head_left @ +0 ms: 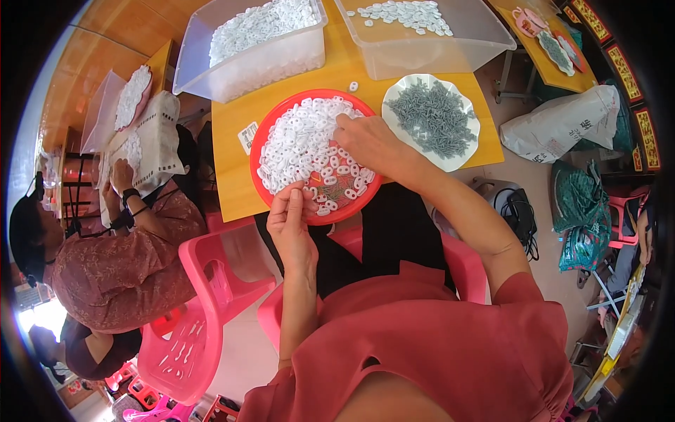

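A round red tray (pixel 360 204) sits at the table's near edge, heaped with small white oval plastic pieces (pixel 302 133) that have two holes each. A few thin grey pieces (pixel 335 190) lie among those at its near side. My right hand (pixel 369 141) reaches over the tray's right side, fingers bent and closed at the white heap; its fingertips are partly hidden. At the tray's near left rim, my left hand (pixel 290 214) is raised with thumb and fingers pinched together. Whatever sits in that pinch is too small to make out.
Right of the tray stands a scalloped white plate (pixel 465 149) of small grey pieces (pixel 432 116). Two clear bins (pixel 281 67) (pixel 436 60) with white pieces stand behind on the yellow table (pixel 235 183). A pink chair (pixel 204 309) and a seated co-worker (pixel 119 260) are at left.
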A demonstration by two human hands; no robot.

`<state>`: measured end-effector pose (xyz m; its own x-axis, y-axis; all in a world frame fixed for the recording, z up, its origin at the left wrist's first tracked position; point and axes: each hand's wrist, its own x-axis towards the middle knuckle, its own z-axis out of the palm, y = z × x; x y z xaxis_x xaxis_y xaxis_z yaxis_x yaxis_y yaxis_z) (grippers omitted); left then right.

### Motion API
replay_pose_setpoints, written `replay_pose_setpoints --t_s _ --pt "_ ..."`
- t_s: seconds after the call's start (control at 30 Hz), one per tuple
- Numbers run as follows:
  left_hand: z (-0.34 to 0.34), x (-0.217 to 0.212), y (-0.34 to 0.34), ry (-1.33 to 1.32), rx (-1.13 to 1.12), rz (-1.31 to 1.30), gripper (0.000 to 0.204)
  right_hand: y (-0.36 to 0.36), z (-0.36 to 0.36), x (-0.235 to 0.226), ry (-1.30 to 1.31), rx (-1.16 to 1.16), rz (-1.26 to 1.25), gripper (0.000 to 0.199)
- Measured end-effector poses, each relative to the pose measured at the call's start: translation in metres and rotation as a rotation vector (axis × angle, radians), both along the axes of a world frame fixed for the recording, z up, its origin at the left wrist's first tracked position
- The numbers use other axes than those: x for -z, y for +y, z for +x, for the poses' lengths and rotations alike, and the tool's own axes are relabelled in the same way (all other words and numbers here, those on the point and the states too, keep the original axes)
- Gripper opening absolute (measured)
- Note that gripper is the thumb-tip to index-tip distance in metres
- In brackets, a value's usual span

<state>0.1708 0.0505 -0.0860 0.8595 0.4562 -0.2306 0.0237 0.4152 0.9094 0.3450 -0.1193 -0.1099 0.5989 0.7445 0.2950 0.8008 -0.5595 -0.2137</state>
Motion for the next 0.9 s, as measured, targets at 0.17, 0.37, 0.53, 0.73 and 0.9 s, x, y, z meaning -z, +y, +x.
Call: replay_pose_setpoints --t_s 0.17,0.37,0.53,0.73,0.9 --pt "0.0 -0.001 -0.001 -0.002 0.012 -0.004 0.021 0.001 0.009 0.002 -0.01 -0.048 -0.039 0.014" --pt "0.0 -0.002 -0.002 0.008 0.03 0.012 0.02 -0.002 0.01 -0.014 -0.067 -0.141 -0.128 0.017" --pt "-0.001 -0.003 -0.004 0.02 0.031 0.022 0.02 -0.005 0.027 -0.014 0.023 -0.198 -0.131 0.016" --pt "-0.002 -0.003 -0.006 0.011 0.035 0.015 0.02 -0.011 0.024 -0.002 -0.064 -0.272 -0.07 0.014" --pt "-0.002 -0.003 -0.005 0.014 0.034 0.031 0.02 -0.009 0.02 -0.001 -0.244 -0.36 -0.092 0.015"
